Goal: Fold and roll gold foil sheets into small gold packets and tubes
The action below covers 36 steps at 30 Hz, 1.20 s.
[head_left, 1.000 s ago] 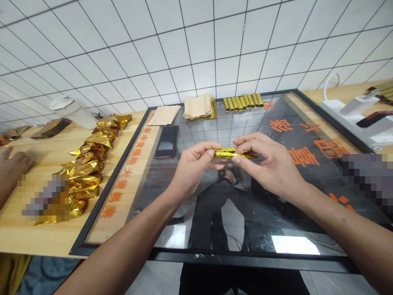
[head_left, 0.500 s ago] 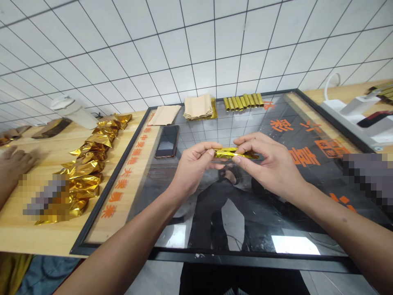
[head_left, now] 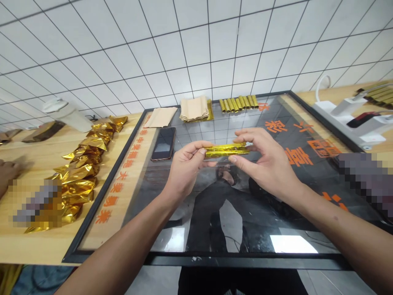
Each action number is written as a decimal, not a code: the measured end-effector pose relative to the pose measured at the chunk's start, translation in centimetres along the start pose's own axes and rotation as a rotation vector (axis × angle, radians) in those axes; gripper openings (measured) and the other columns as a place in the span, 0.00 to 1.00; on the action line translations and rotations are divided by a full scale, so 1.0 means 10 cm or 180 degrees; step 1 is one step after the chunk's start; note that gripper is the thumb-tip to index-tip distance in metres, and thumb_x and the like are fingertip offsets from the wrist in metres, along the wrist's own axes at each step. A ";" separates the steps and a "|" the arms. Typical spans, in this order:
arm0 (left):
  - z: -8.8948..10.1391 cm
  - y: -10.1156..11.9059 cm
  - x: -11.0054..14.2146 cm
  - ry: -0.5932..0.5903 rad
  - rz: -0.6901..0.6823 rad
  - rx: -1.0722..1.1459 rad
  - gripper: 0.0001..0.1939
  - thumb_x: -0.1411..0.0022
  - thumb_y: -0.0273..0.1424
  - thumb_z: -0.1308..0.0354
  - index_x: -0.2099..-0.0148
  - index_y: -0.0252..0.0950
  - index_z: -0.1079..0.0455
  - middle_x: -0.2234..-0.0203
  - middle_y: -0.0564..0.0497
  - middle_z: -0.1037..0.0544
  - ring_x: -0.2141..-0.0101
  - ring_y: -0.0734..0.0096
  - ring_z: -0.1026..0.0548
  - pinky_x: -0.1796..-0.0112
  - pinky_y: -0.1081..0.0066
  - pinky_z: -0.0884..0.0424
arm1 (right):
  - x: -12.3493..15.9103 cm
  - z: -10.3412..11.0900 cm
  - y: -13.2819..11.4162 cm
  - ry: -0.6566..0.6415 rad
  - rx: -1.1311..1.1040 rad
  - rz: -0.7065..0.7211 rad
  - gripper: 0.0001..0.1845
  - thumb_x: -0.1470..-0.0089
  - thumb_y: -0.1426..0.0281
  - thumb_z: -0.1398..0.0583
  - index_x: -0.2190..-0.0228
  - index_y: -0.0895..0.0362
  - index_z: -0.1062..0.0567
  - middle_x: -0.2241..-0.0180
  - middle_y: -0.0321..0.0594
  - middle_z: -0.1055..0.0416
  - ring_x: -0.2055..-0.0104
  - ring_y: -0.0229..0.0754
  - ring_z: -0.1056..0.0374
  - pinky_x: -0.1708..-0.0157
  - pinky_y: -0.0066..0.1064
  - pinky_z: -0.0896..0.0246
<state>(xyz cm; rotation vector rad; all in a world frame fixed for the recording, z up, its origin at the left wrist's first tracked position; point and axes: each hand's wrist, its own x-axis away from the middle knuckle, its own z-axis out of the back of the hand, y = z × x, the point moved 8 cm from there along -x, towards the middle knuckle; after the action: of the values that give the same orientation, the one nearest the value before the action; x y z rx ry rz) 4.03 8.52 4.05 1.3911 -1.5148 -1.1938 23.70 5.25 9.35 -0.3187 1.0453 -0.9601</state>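
Over the dark glass panel [head_left: 172, 192], a strip of folded gold foil [head_left: 225, 152] lies level between my hands, with a gap along its length. My left hand [head_left: 188, 166] pinches its left end between thumb and fingers. At the other end, the thumb of my right hand [head_left: 265, 157] presses the lower edge and fingers touch the upper edge, the index finger lifted. Several rolled gold foil tubes [head_left: 238, 104] lie side by side at the panel's far edge. Beside them sit a stack of brown paper [head_left: 194, 109] and another brown paper piece [head_left: 161, 117].
A phone [head_left: 163, 143] lies left on the glass. Crumpled gold foil packets [head_left: 81, 168] line the wooden table [head_left: 115, 141], near another person's hand [head_left: 9, 174] and a lidded cup [head_left: 67, 114]. A white power strip [head_left: 353, 123] stands right, below the tiled wall [head_left: 190, 53].
The gold foil strip has parted wider, so two long edges show with a gap between them. My right hand's fingers have shifted around its end. The camera view has moved slightly.
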 end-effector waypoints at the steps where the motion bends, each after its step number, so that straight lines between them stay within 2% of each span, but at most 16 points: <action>1: 0.02 0.02 0.00 0.0090 -0.0048 0.0008 0.12 0.38 0.36 0.28 0.55 0.36 0.18 0.59 0.48 0.16 0.59 0.67 0.17 0.63 0.73 0.16 | 0.00 0.02 0.03 0.0090 -0.0047 -0.0111 0.15 0.42 0.70 0.31 0.53 0.49 0.23 0.44 0.45 0.26 0.42 0.53 0.28 0.47 0.47 0.27; 6: 0.11 0.07 -0.02 0.0380 -0.0215 0.0010 0.11 0.39 0.36 0.28 0.56 0.37 0.19 0.58 0.48 0.15 0.57 0.66 0.16 0.63 0.74 0.18 | 0.01 0.04 0.27 0.0327 -0.0430 -0.0848 0.18 0.44 0.63 0.28 0.55 0.51 0.26 0.55 0.41 0.24 0.59 0.44 0.26 0.61 0.38 0.26; 10: 0.13 0.11 0.00 0.0465 -0.0334 -0.0019 0.12 0.38 0.37 0.28 0.54 0.37 0.19 0.57 0.48 0.15 0.57 0.66 0.16 0.62 0.74 0.18 | 0.00 -0.05 0.38 0.0180 -0.1117 -0.1206 0.17 0.46 0.60 0.26 0.61 0.53 0.25 0.67 0.36 0.25 0.67 0.41 0.29 0.67 0.34 0.29; 12: 0.12 0.13 0.01 0.0450 -0.0340 -0.0029 0.12 0.38 0.36 0.28 0.54 0.37 0.19 0.56 0.47 0.15 0.57 0.67 0.16 0.62 0.74 0.18 | 0.00 -0.09 0.40 0.0104 -0.1408 -0.1284 0.18 0.48 0.59 0.25 0.63 0.53 0.24 0.70 0.34 0.26 0.69 0.39 0.30 0.69 0.33 0.30; 18: 0.05 0.10 0.02 0.0206 -0.0203 -0.0125 0.11 0.38 0.34 0.29 0.54 0.37 0.19 0.54 0.46 0.14 0.55 0.65 0.17 0.61 0.73 0.18 | -0.01 -0.11 0.36 0.0020 -0.1647 -0.1271 0.18 0.47 0.56 0.25 0.62 0.54 0.21 0.69 0.35 0.25 0.68 0.39 0.31 0.67 0.32 0.31; 22: 0.02 0.02 0.00 -0.0090 0.0078 -0.0310 0.15 0.43 0.25 0.33 0.53 0.36 0.18 0.53 0.46 0.14 0.51 0.62 0.17 0.52 0.69 0.20 | -0.02 -0.10 0.34 -0.0089 -0.1538 -0.1157 0.15 0.44 0.58 0.27 0.63 0.54 0.21 0.68 0.36 0.24 0.67 0.40 0.30 0.68 0.33 0.31; 25: 0.02 0.08 -0.01 -0.0141 -0.0084 -0.0480 0.19 0.46 0.22 0.38 0.51 0.37 0.17 0.50 0.45 0.14 0.47 0.60 0.18 0.44 0.64 0.24 | -0.02 -0.12 0.31 -0.0260 -0.1341 -0.1044 0.10 0.41 0.61 0.30 0.65 0.54 0.21 0.66 0.37 0.21 0.67 0.41 0.27 0.66 0.34 0.30; 27: 0.04 0.15 0.00 -0.0023 -0.0274 -0.0800 0.17 0.42 0.24 0.37 0.51 0.37 0.17 0.49 0.45 0.15 0.46 0.57 0.19 0.42 0.61 0.25 | 0.00 -0.15 0.27 -0.0409 -0.1175 -0.1015 0.08 0.40 0.63 0.31 0.65 0.53 0.21 0.67 0.37 0.20 0.68 0.41 0.27 0.67 0.34 0.30; 29: 0.02 0.19 0.02 0.0032 -0.0420 -0.1236 0.15 0.39 0.28 0.35 0.50 0.38 0.17 0.49 0.45 0.15 0.47 0.56 0.19 0.43 0.60 0.25 | 0.01 -0.19 0.24 -0.0571 -0.1062 -0.1005 0.06 0.40 0.64 0.31 0.66 0.53 0.20 0.68 0.36 0.20 0.69 0.42 0.27 0.69 0.34 0.31; 32: -0.07 0.20 0.06 -0.0140 -0.0606 -0.1731 0.15 0.38 0.29 0.32 0.48 0.39 0.18 0.50 0.45 0.15 0.49 0.57 0.18 0.43 0.60 0.25 | 0.02 -0.22 0.19 -0.0736 -0.0984 -0.0944 0.05 0.40 0.65 0.31 0.66 0.53 0.20 0.68 0.37 0.20 0.68 0.43 0.25 0.67 0.35 0.29; 36: -0.16 0.15 0.09 -0.0355 -0.0680 -0.1819 0.12 0.37 0.28 0.33 0.51 0.39 0.18 0.56 0.48 0.14 0.55 0.61 0.17 0.48 0.62 0.22 | 0.05 -0.24 0.18 -0.0832 -0.0921 -0.0955 0.06 0.39 0.64 0.31 0.65 0.53 0.19 0.67 0.38 0.19 0.66 0.45 0.23 0.67 0.36 0.28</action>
<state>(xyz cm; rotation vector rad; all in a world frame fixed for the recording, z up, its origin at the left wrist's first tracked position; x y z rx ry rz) 5.00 7.40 5.84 1.1217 -0.9881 -1.6969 22.71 6.41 6.70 -0.8374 0.9087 -1.0009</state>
